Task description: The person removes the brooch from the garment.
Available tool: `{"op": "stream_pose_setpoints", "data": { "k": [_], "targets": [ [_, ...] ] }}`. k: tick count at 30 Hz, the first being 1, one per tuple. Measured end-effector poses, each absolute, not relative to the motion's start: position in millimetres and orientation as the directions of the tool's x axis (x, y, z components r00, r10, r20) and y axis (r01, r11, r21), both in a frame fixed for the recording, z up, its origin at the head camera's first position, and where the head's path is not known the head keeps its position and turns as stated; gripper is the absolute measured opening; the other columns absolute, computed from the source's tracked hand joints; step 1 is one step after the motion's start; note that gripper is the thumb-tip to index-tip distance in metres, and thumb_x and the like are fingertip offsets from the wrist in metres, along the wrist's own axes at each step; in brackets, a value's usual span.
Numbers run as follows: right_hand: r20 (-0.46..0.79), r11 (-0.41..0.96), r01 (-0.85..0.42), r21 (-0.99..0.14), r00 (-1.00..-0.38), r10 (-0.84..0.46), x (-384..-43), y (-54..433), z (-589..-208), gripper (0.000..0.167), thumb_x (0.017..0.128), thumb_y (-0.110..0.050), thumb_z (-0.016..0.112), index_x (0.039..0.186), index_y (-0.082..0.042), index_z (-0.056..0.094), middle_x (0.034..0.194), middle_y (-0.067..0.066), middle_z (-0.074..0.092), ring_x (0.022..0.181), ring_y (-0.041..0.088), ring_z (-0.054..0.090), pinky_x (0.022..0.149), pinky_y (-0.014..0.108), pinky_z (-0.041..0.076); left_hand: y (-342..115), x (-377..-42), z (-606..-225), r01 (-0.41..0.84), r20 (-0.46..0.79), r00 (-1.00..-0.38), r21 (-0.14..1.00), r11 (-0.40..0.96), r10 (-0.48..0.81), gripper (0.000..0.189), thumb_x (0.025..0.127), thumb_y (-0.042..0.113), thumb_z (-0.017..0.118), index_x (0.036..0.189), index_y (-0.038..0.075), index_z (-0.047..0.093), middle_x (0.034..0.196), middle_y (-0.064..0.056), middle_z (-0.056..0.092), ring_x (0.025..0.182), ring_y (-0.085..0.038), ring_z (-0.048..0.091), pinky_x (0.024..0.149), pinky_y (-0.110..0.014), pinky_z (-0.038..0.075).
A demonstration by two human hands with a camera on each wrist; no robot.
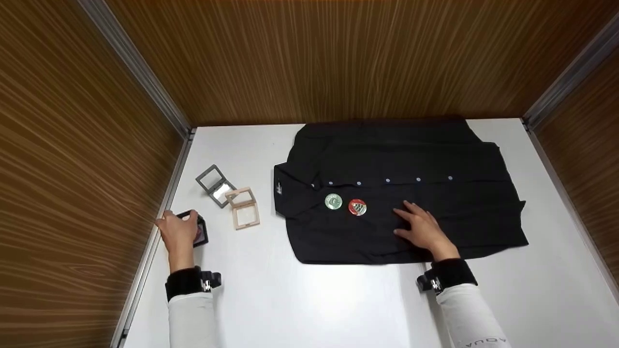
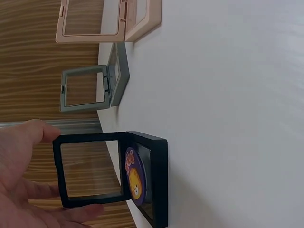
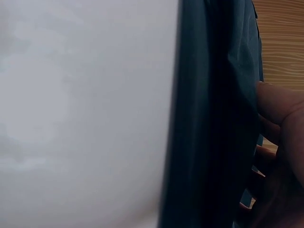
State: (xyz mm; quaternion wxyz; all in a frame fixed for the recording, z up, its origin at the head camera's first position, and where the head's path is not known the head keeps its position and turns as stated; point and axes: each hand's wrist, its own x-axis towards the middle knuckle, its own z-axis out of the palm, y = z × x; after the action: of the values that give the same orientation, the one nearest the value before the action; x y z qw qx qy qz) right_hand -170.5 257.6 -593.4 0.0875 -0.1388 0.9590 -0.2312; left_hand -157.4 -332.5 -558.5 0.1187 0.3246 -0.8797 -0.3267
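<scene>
My left hand grips the raised lid of a small black hinged display case, thumb at one edge and fingers at the opposite one. Inside the case's base lies a round purple badge with a yellow animal figure. On a black button-up shirt, spread flat, my right hand rests with its fingers apart. A green badge and a red badge are on the shirt's front, below the button line. In the right wrist view the fingers are partly in shadow.
Beyond the left hand lie two unfolded cases, a grey one and a pink-beige one, touching or overlapping in the head view. Wood-grain panels wall the white table at the back and both sides.
</scene>
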Motion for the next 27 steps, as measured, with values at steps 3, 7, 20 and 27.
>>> {"op": "stream_pose_setpoints", "data": {
  "k": [3, 7, 20, 27],
  "targets": [
    [-0.102, 0.854, -0.228, -0.468, -0.946, -0.308, -171, 258, -593, 0.058, 0.088, -0.020, 0.073, 0.140, -0.004, 0.053, 0.151, 0.028, 0.032, 0.138, 0.049, 0.025, 0.108, 0.068, 0.017, -331, -151, -562, -0.496, 0.001, -0.759, 0.647, 0.579, -0.651, 0.069, 0.088, 0.032, 0.064, 0.134, -0.015, 0.043, 0.125, -0.040, 0.041, 0.099, -0.053, 0.054, 0.089, -0.057, 0.046],
    [-0.095, 0.853, -0.231, -0.468, -0.946, -0.309, -170, 259, -593, 0.058, 0.088, -0.020, 0.073, 0.140, -0.004, 0.053, 0.150, 0.028, 0.032, 0.138, 0.049, 0.026, 0.108, 0.068, 0.017, -328, -141, -567, -0.502, 0.005, -0.761, 0.630, 0.593, -0.649, 0.070, 0.087, 0.034, 0.064, 0.135, -0.013, 0.045, 0.125, -0.040, 0.042, 0.099, -0.053, 0.054, 0.086, -0.058, 0.046],
    [-0.111, 0.849, -0.219, -0.481, -0.945, -0.307, -171, 259, -592, 0.058, 0.088, -0.019, 0.073, 0.140, -0.003, 0.053, 0.151, 0.029, 0.031, 0.139, 0.049, 0.024, 0.108, 0.068, 0.016, -316, -124, -580, -0.565, -0.093, -0.773, 0.552, 0.614, -0.627, 0.067, 0.081, 0.028, 0.066, 0.129, -0.014, 0.043, 0.117, -0.038, 0.045, 0.104, -0.054, 0.050, 0.079, -0.062, 0.046],
    [-0.122, 0.850, -0.217, -0.481, -0.943, -0.310, -171, 258, -592, 0.058, 0.088, -0.019, 0.073, 0.140, -0.003, 0.052, 0.151, 0.029, 0.031, 0.139, 0.049, 0.024, 0.108, 0.068, 0.016, -314, -122, -587, -0.572, -0.115, -0.775, 0.546, 0.613, -0.621, 0.068, 0.083, 0.030, 0.066, 0.126, -0.019, 0.044, 0.117, -0.040, 0.045, 0.106, -0.055, 0.049, 0.082, -0.063, 0.045]
  ]
}}
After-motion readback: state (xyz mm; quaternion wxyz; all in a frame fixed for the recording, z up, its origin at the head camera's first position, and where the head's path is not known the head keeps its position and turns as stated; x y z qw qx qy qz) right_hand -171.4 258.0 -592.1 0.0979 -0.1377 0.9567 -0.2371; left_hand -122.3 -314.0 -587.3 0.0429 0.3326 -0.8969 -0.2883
